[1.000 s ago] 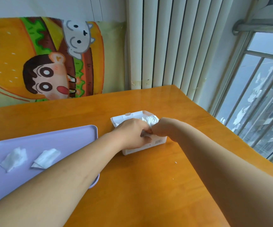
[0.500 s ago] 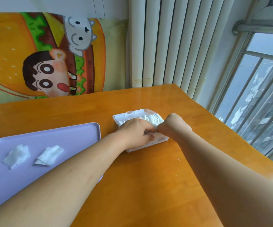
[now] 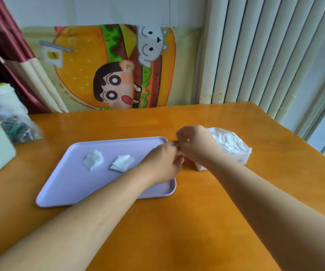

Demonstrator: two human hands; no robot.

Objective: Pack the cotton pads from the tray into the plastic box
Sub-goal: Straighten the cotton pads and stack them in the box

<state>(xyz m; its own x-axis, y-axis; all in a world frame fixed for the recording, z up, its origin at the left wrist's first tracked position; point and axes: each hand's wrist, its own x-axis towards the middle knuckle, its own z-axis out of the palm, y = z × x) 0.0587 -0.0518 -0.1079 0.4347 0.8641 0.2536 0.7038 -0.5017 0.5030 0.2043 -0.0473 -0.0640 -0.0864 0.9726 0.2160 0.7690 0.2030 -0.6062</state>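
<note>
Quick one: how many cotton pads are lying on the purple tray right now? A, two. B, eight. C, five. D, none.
A: one cotton pad lies to the left of a second cotton pad on the purple tray, and no other pads show on it.

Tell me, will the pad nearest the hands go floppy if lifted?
Probably floppy: the cotton pad already lies folded and creased on the tray. Likely very light, since it looks thin. Being flat, it shouldn't roll.
</note>
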